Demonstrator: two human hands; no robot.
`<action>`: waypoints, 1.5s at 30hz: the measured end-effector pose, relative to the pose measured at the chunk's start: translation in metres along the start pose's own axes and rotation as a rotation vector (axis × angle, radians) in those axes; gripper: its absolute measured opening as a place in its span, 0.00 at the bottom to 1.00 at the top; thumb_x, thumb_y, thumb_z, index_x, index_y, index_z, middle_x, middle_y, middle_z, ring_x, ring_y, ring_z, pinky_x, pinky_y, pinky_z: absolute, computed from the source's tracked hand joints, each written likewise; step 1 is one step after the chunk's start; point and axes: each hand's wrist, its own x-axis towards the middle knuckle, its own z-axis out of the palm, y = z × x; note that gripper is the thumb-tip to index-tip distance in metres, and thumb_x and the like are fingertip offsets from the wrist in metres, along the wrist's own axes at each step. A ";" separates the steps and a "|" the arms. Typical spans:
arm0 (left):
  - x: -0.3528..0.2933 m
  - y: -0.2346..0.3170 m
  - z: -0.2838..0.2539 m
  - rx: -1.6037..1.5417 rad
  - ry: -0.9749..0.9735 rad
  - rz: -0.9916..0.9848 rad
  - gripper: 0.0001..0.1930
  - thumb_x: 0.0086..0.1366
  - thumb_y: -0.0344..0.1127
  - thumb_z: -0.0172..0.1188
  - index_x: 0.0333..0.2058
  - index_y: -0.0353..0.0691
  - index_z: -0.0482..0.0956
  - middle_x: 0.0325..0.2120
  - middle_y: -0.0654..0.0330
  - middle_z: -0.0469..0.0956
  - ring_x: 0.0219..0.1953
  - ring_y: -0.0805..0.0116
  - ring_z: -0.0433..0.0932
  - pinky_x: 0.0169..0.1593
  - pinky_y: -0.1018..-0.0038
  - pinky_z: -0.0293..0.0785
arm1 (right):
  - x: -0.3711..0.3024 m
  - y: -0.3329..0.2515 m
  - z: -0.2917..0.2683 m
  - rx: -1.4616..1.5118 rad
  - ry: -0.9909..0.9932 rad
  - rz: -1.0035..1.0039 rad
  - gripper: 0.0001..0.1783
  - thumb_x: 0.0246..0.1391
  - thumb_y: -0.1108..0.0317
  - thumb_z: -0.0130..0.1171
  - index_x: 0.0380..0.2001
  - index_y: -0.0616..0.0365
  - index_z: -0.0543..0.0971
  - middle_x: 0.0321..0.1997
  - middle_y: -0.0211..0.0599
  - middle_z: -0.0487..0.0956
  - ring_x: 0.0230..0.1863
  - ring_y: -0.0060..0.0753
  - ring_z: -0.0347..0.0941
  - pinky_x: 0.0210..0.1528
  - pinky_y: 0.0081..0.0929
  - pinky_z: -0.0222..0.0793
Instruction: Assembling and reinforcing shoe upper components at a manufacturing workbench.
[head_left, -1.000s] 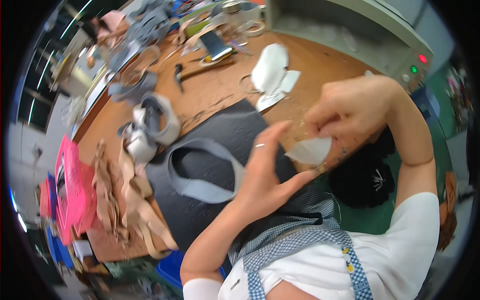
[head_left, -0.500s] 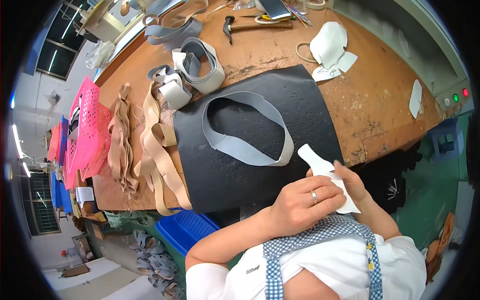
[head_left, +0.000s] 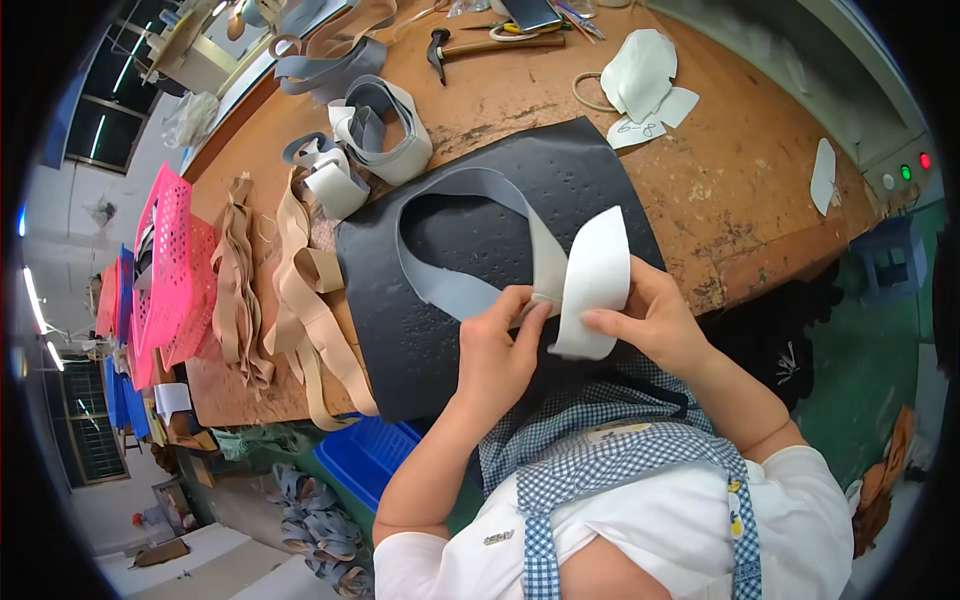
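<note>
A grey-blue strip joined into a loop [head_left: 452,290] stands on edge on a black pitted mat [head_left: 395,365]. My left hand [head_left: 498,350] pinches the loop's near right part, close to a seam, between thumb and fingers. In my right hand [head_left: 658,318] is a curved white piece [head_left: 600,262], thumb on its near side and fingers behind. The white piece is held upright beside the loop's pinched part; its lower left edge lies close to my left fingertips. Whether the two pieces touch there I cannot tell.
Grey-white rolled strips [head_left: 385,130] and tan strips [head_left: 300,290] lie left of the mat. A hammer [head_left: 500,45] and a phone [head_left: 530,14] lie at the back. White cut pieces [head_left: 640,80] rest back right. A pink basket [head_left: 165,270] stands left, a blue crate [head_left: 365,460] below the table edge.
Both hands have moved up from my lap to the mat. My left hand has left the white piece and taken hold of the loop; my right hand has raised the white piece beside it.
</note>
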 end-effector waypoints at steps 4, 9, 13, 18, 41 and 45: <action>0.002 -0.004 -0.005 -0.241 -0.004 -0.127 0.12 0.72 0.30 0.53 0.47 0.29 0.78 0.36 0.58 0.84 0.38 0.77 0.79 0.44 0.78 0.75 | 0.013 -0.001 0.014 0.015 0.039 -0.080 0.25 0.54 0.77 0.65 0.55 0.64 0.70 0.47 0.36 0.78 0.49 0.25 0.76 0.51 0.27 0.74; 0.001 -0.005 -0.008 -0.461 -0.052 -0.192 0.15 0.74 0.33 0.50 0.51 0.29 0.77 0.40 0.62 0.82 0.43 0.78 0.77 0.50 0.79 0.71 | 0.025 0.003 0.021 -0.081 0.071 -0.143 0.23 0.55 0.78 0.63 0.54 0.65 0.71 0.46 0.36 0.78 0.46 0.24 0.77 0.49 0.25 0.76; 0.001 -0.002 -0.012 -0.528 -0.077 -0.234 0.16 0.74 0.34 0.49 0.53 0.29 0.76 0.40 0.62 0.81 0.43 0.78 0.77 0.50 0.79 0.71 | 0.029 0.002 0.024 -0.125 0.061 -0.156 0.22 0.55 0.78 0.63 0.53 0.65 0.71 0.46 0.37 0.78 0.46 0.25 0.78 0.49 0.25 0.76; 0.002 -0.007 -0.013 -0.559 -0.091 -0.240 0.17 0.74 0.34 0.49 0.53 0.29 0.76 0.40 0.62 0.81 0.43 0.78 0.77 0.50 0.79 0.71 | 0.032 0.001 0.023 -0.193 0.059 -0.146 0.22 0.55 0.78 0.63 0.53 0.65 0.71 0.46 0.37 0.79 0.46 0.25 0.78 0.49 0.26 0.77; -0.005 -0.014 -0.030 -0.688 -0.002 -0.372 0.14 0.68 0.31 0.60 0.47 0.26 0.79 0.37 0.60 0.83 0.37 0.77 0.79 0.46 0.81 0.72 | 0.061 -0.019 0.018 -0.505 -0.038 -0.165 0.12 0.56 0.68 0.66 0.40 0.63 0.78 0.31 0.29 0.80 0.33 0.14 0.75 0.33 0.17 0.71; -0.007 -0.018 -0.034 -0.700 0.019 -0.367 0.14 0.68 0.30 0.60 0.48 0.25 0.78 0.37 0.58 0.82 0.38 0.76 0.79 0.47 0.79 0.72 | 0.064 -0.013 0.018 -0.383 -0.066 -0.151 0.12 0.54 0.70 0.66 0.40 0.62 0.78 0.34 0.30 0.81 0.36 0.17 0.75 0.38 0.19 0.71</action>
